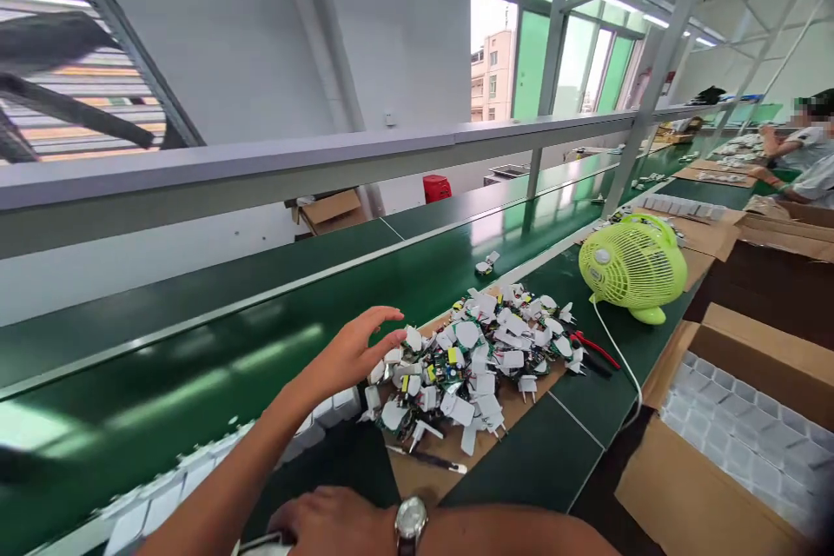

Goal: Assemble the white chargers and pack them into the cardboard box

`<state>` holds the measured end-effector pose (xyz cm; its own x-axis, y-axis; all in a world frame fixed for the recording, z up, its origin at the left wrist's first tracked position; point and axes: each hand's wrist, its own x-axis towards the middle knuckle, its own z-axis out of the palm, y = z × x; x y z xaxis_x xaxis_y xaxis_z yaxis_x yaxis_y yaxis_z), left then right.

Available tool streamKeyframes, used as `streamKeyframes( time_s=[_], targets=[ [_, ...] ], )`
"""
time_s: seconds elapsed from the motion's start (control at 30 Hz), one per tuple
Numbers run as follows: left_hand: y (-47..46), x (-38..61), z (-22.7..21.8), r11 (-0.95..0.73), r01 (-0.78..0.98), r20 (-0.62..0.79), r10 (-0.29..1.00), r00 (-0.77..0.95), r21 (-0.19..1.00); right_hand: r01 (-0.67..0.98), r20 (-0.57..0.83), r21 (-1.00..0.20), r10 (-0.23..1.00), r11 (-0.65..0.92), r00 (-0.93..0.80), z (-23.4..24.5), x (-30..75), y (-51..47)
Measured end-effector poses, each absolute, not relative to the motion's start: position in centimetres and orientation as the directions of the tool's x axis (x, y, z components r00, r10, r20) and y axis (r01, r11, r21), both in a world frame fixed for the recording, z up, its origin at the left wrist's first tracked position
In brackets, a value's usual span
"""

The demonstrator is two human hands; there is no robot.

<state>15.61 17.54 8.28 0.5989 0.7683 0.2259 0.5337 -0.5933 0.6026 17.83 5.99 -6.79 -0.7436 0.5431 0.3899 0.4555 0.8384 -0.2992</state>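
My left hand (pixel 361 352) reaches over the left edge of a heap of small white plug adapters with green circuit boards (pixel 466 356). Its thumb and fingers are apart, with nothing seen between them. The heap lies on a brown cardboard sheet (pixel 417 482). Low in the view, my right hand (pixel 332 526), with a watch (pixel 411 519) on its wrist, is curled closed. A whitish edge shows beside its fingers, but what it holds is mostly hidden. A slim tool with a pale tip (pixel 433 460) lies between the heap and my right wrist.
White casings (pixel 175 486) stand in a row at lower left along the green belt (pixel 261 304). Red-handled pliers (pixel 596 352) lie right of the heap near a lime-green fan (pixel 632 265). An open carton of white casings (pixel 743 434) stands right. A co-worker (pixel 804 152) sits farther off.
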Motion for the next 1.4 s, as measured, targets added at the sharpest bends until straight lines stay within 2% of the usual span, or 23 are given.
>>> streamKeyframes(
  time_s=[0.1,0.17,0.23,0.3,0.43,0.5,0.63,0.73,0.83,0.97,1.1,1.17,1.33,1.4],
  targets=[
    [14.5,12.2,9.9,-0.535,0.463,0.308,0.822,0.479,0.707,0.437,0.456,-0.246,0.501,0.865,-0.735,-8.1,17.9,5.7],
    [12.2,9.3,10.2,-0.511,0.412,0.350,0.844,0.406,0.755,0.403,0.495,-0.305,0.505,0.863,-0.707,-8.3,18.1,5.3],
    [10.2,6.3,9.5,-0.479,0.380,0.381,0.872,0.307,0.791,0.397,0.515,-0.404,0.564,0.824,-0.645,-8.3,18.4,5.2],
    [8.5,3.5,7.7,-0.421,0.375,0.387,0.907,0.167,0.826,0.360,0.539,-0.463,0.580,0.810,-0.610,-8.3,18.4,5.4],
    [5.7,-0.6,1.8,-0.270,0.383,0.349,0.924,-0.154,0.884,0.264,0.608,-0.443,0.503,0.857,-0.615,-8.6,18.3,5.7],
    [4.5,-1.4,-1.2,-0.222,0.318,0.304,0.923,-0.235,0.922,0.244,0.609,-0.437,0.485,0.866,-0.627,-8.8,18.4,5.7],
    [2.6,-1.5,-5.1,-0.222,0.146,0.243,0.959,-0.148,0.964,0.237,0.590,-0.456,0.491,0.858,-0.641,-8.8,19.1,5.9],
    [2.0,-1.3,-6.0,-0.285,0.141,0.292,0.956,-0.031,0.948,0.264,0.583,-0.495,0.542,0.828,-0.605,-8.8,19.7,6.5],
    [1.8,-1.3,-6.1,-0.309,0.184,0.308,0.951,0.038,0.933,0.264,0.586,-0.477,0.527,0.838,-0.616,-8.5,19.9,6.8],
    [1.4,-1.2,-6.3,-0.262,0.187,0.263,0.965,0.025,0.947,0.265,0.599,-0.440,0.500,0.858,-0.626,-7.1,19.7,6.4],
    [1.1,-1.2,-6.6,-0.328,0.124,0.333,0.942,-0.025,0.936,0.319,0.564,-0.456,0.547,0.831,-0.618,-6.2,19.5,6.0],
    [1.0,-1.1,-6.5,-0.344,0.152,0.354,0.934,-0.041,0.927,0.314,0.529,-0.463,0.542,0.829,-0.653,-6.3,19.5,6.0],
    [0.7,-0.3,-6.2,-0.239,0.387,0.295,0.951,-0.090,0.890,0.340,0.525,-0.447,0.551,0.827,-0.649,-7.1,19.5,5.8],
    [0.6,-0.3,-6.3,-0.211,0.387,0.280,0.951,-0.130,0.897,0.355,0.535,-0.435,0.555,0.827,-0.638,-7.2,19.5,5.7]
  ],
)
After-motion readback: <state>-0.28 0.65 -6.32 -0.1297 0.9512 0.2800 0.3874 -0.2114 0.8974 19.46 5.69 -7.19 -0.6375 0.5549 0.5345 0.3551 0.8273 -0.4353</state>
